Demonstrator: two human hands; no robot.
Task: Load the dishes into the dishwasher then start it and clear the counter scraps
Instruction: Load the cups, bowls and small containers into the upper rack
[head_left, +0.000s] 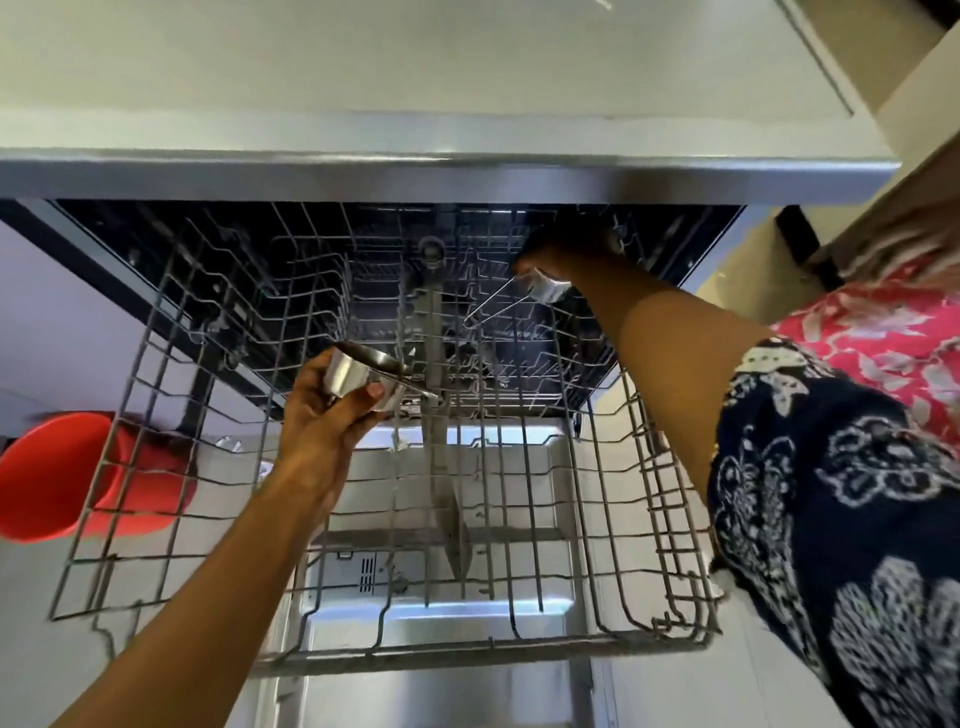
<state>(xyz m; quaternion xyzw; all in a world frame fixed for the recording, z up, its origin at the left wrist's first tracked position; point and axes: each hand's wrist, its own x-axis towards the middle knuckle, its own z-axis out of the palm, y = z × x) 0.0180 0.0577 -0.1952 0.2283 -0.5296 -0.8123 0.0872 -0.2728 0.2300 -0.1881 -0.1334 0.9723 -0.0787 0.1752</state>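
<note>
The left hand (322, 415) is seen curled around a small steel bowl (363, 375), thumb on the near wall and fingers behind; the bowl is held tilted above the pulled-out wire rack (649, 499), near its central spine. Beyond this grip and to its right, the right hand (563, 249) is reached deep to the rack's rear. A small strainer (545, 287) is noted directly under that hand, its wire handle sloping back towards the bowl. The hand is in shadow; whether its fingers are closed on the strainer cannot be told. The open dishwasher door (441, 613) is observed below both grips. A red bucket (52, 483) is recorded left of the bowl hand.
</note>
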